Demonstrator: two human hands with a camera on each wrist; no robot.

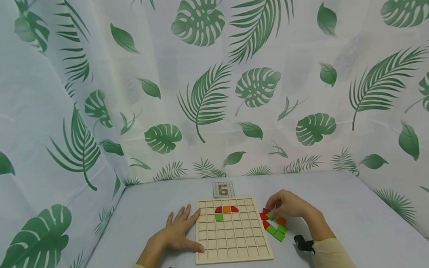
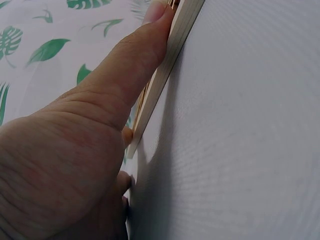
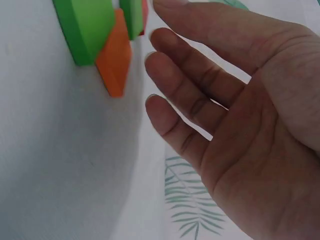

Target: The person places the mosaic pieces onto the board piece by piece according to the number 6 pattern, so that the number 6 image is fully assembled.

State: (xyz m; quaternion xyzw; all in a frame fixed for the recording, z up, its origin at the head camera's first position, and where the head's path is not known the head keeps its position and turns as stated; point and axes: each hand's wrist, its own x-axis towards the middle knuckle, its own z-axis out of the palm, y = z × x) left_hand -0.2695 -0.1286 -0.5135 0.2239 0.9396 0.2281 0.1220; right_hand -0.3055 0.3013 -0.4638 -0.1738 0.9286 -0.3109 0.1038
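A pale wooden grid board [image 1: 227, 242] lies on the white table. In its upper rows sit an orange square tile [image 1: 226, 209] between two red rounded tiles [image 1: 218, 210], with a green square tile [image 1: 219, 217] below the left one. My left hand [image 1: 174, 233] is spread along the board's left side, its thumb and a fingertip resting on the edge. To the right of the board, my right hand [image 1: 289, 205] reaches down over a loose pile, fingertips at a green tile [image 1: 270, 216]. Whether they pinch it is hidden; the other fingers are loosely bent in the right wrist view.
Several loose tiles lie beside the board's right edge: green ones [image 1: 279, 236], red ones [image 1: 265, 224] and orange [image 1: 281, 221]. A small gridded pattern card [image 1: 223, 189] lies just beyond the board. Leaf-printed cloth [image 1: 222, 149] hangs behind and at the sides.
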